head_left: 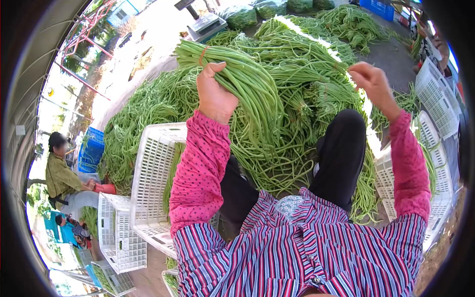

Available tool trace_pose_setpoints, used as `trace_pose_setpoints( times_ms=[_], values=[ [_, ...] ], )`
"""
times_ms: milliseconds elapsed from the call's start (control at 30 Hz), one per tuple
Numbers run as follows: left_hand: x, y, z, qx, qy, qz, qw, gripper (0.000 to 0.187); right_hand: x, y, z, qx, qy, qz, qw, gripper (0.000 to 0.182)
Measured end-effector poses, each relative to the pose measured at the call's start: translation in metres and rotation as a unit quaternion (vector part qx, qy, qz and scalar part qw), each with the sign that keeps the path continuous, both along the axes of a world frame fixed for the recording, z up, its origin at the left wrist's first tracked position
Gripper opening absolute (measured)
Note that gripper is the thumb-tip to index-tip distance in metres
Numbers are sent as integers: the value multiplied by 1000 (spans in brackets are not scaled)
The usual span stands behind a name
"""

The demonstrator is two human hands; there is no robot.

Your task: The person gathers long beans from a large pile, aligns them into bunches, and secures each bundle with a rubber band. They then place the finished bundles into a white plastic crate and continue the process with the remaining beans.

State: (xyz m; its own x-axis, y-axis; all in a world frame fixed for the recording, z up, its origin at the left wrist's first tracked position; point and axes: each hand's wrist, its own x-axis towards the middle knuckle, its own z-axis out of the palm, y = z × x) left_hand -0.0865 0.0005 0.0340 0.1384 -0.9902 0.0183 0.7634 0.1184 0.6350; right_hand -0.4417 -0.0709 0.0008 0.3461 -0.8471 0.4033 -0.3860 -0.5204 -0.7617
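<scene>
My left hand [216, 95] is closed around a thick bundle of long green beans [250, 81], with the thumb over the top. An orange-red band [203, 55] circles the bundle near its upper end, and the loose ends hang down to the right. To the right, my right hand [372, 85] is raised apart from the bundle. Its fingers are curled together, and what they hold, if anything, is too small to make out. Below both hands spreads a large heap of long beans [302, 133], some lying in bunches.
A white plastic crate [148, 148] stands at my left, with another white crate [106, 227] beyond it. More white crates [438, 99] are at the right. A seated person [67, 173] is at far left near a blue crate [91, 148]. A scale [205, 24] stands behind the heap.
</scene>
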Motion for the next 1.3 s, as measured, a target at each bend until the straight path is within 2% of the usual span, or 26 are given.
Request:
trace_pose_setpoints(
  times_ms=[33,67,100,167,233,300,367,533,567,633,700,767,800,900,933,967,1033,1100,1167,1233,1300],
  values=[
    [-6,0,2,-4,-2,-3,1000,22,51,25,23,-24,-6,63,998,19],
    [-10,2,5,-2,-8,-11,1000,21,90,41,35,23,-31,123,992,20],
    [-14,3,8,-1,-14,-19,1000,20,123,44,32,-70,-19,141,987,22],
    [-19,2,5,-4,-10,-24,1000,18,174,53,32,-105,-17,115,988,23],
    [-20,2,-1,-5,-60,33,998,19,198,56,25,-109,-26,98,989,23],
    [-18,3,-5,-23,-63,48,997,17,207,53,16,-110,-30,84,990,23],
    [-19,9,-3,-57,-121,67,989,12,212,50,10,-142,-57,81,985,23],
    [-10,8,-8,-18,-169,137,976,16,221,61,17,-155,6,101,983,23],
    [-8,10,-11,-13,-173,155,973,19,221,64,17,-151,7,106,983,23],
    [-7,10,-17,-5,-185,189,964,28,217,70,19,-18,25,139,990,24],
    [-5,10,-23,4,-189,209,960,32,211,74,16,-15,11,152,988,25],
    [-4,8,-26,4,-112,170,979,30,206,78,11,2,-16,164,986,24],
    [-5,10,-25,10,-138,144,980,17,206,78,8,5,-18,162,987,23],
    [-8,7,-30,24,-104,132,986,15,206,81,-10,8,7,141,990,24],
    [-2,5,-28,25,-106,137,985,15,204,82,-23,-22,9,140,990,24],
    [7,2,-26,70,-87,163,980,19,198,87,-41,-21,7,145,989,24],
    [29,-5,-22,161,-43,211,963,28,175,98,-75,62,69,169,981,21],
    [64,-10,-27,123,-1,198,972,27,144,95,-97,164,-16,172,971,18],
    [70,-1,-14,95,-50,220,970,22,107,84,-59,313,-163,165,921,14],
    [87,-9,-14,74,-62,204,974,19,65,61,-23,209,-148,47,965,17],
    [90,-13,-12,49,-66,186,979,16,6,29,5,53,-159,-60,984,18]
  ],
)
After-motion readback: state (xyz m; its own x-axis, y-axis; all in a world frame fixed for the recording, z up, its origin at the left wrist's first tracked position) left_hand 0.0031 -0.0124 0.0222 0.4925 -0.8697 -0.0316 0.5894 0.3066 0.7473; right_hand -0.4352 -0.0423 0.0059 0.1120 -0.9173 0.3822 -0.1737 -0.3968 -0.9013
